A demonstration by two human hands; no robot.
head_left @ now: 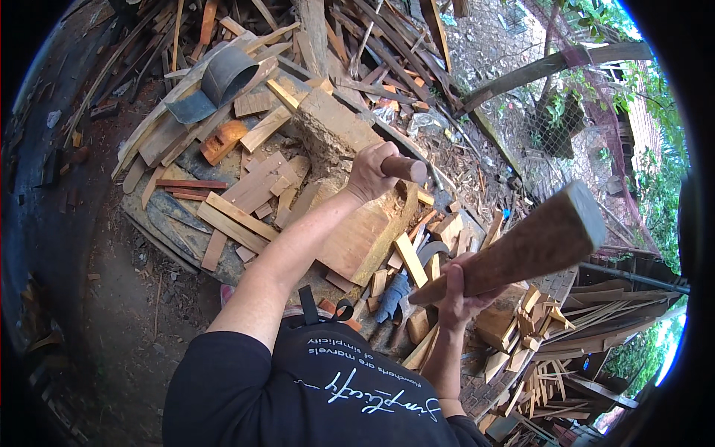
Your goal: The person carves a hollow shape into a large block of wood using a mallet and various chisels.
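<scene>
My left hand (366, 177) is closed around a chisel's round wooden handle (404, 169). Only a short dark bit of its blade shows beyond the fist, against a thick wood block (354, 231). The blade's tip is hidden or too small to make out. The block has a flat pale near face and a rough, crumbly, hewn far part (335, 123). In my right hand (463, 294) is a heavy wooden mallet (521, 242), gripped near its narrow end. Its broad end is raised to the right, apart from the chisel.
Wood offcuts (242, 216) litter the bench left of the block, beside a reddish wood block (223, 141) and a curved grey piece (223, 77). A blue-wrapped handle (392, 296) lies near me. More scraps (521, 328) are heaped right; a wire fence (521, 104) stands beyond.
</scene>
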